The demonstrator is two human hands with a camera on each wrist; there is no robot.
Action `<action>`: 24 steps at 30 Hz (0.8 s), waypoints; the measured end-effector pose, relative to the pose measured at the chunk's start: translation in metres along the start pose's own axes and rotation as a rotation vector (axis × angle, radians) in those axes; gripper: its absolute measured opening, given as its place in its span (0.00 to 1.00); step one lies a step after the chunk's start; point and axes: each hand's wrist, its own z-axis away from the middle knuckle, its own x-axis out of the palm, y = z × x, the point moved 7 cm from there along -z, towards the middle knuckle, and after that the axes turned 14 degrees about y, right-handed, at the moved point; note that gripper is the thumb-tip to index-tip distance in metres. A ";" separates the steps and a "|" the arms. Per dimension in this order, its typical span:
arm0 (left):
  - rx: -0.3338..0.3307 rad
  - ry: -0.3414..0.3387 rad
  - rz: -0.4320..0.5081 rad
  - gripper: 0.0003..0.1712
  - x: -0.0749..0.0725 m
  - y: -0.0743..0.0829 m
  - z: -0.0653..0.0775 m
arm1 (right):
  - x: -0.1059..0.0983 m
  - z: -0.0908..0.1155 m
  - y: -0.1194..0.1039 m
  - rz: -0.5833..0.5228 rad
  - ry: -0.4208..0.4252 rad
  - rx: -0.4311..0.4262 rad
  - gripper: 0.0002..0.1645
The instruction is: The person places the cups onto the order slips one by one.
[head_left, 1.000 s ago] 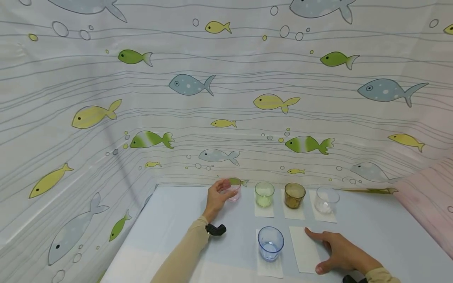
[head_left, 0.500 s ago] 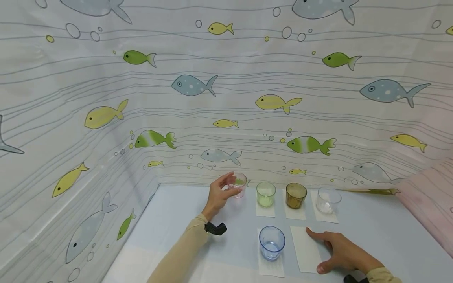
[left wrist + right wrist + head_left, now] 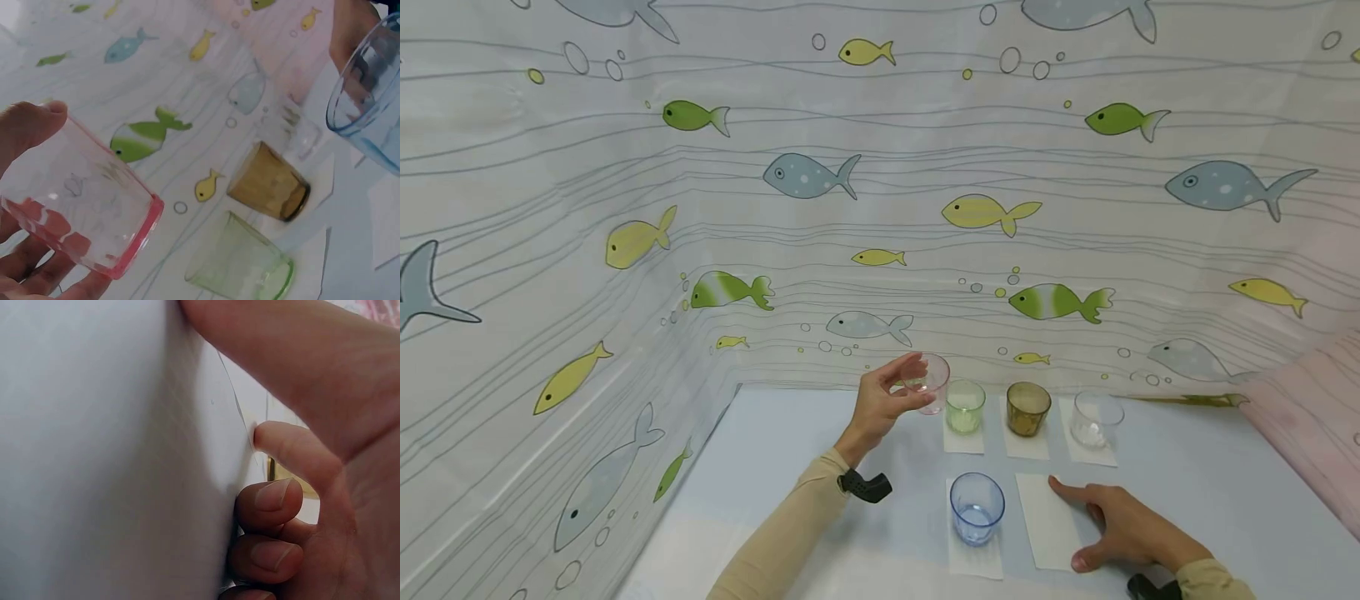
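Note:
My left hand (image 3: 880, 404) holds a clear pink-tinted glass (image 3: 934, 387) up off the table, thumb on one side and fingers round the other. In the left wrist view its thick pink base (image 3: 139, 237) points to the lower right. The green glass (image 3: 966, 410) stands just beside and below it. My right hand (image 3: 1131, 529) rests at a white paper slip (image 3: 1045, 525), index fingertip at its far corner and thumb at its near one. Its other fingers look bent in the right wrist view. Left of that slip, a blue glass (image 3: 977, 512) stands on another slip.
A brown glass (image 3: 1028, 410) and a colourless glass (image 3: 1097, 421) stand on paper slips in the back row. Behind the table (image 3: 790, 425) rises a fish-patterned curtain (image 3: 880, 192), which also closes in the left and right sides.
My left hand has lifted the pink glass and carried it right, close to the green glass. The right hand keeps its place at the paper slip.

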 end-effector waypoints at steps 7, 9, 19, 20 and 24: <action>0.000 -0.040 0.035 0.40 0.014 0.019 0.004 | 0.001 -0.002 0.002 -0.023 -0.006 0.013 0.70; -0.003 -0.049 0.048 0.41 0.018 0.024 0.005 | 0.001 -0.002 0.002 -0.019 -0.008 0.016 0.70; -0.027 -0.111 0.137 0.41 0.045 0.049 0.023 | 0.001 -0.001 0.001 -0.023 -0.023 0.001 0.70; -0.033 -0.116 0.151 0.41 0.049 0.050 0.026 | 0.001 -0.001 0.001 -0.027 -0.024 -0.001 0.70; -0.049 -0.145 0.171 0.41 0.064 0.054 0.035 | 0.002 -0.002 0.004 -0.033 -0.024 -0.003 0.70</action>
